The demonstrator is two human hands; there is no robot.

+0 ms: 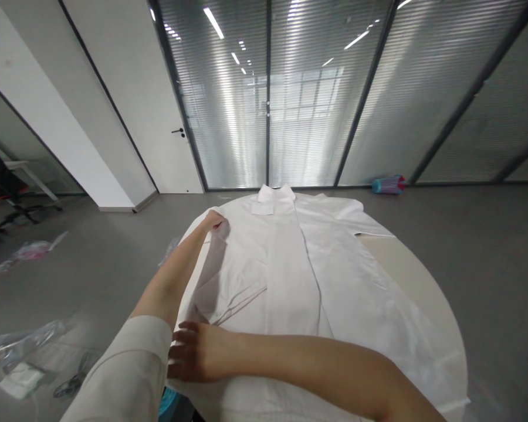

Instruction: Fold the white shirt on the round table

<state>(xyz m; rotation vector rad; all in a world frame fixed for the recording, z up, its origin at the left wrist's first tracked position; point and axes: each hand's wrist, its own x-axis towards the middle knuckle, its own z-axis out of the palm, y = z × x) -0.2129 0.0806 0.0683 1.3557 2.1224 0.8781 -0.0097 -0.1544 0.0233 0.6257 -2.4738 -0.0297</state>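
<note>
A white coat (290, 264) lies spread on a round table, front up, its collar (276, 196) at the far end. Near the coat's left shoulder, my left hand (214, 220) is closed on the fabric at the side edge. My right hand (202, 351) reaches across my body to the lower left edge, its fingers curled over the cloth there; the thumb is hidden. Between both hands the coat's left side is raised and shaded, with creases running inward. The sleeve (365, 223) on the right lies out towards the table's rim.
The table's pale top (422, 275) shows along the right. On the floor at left are clear plastic wrapping (24, 343), a white box-like item (22, 380) and a dark cable (73, 378). A blue and pink package (388, 184) rests by the glass wall. An office chair (4, 187) stands far left.
</note>
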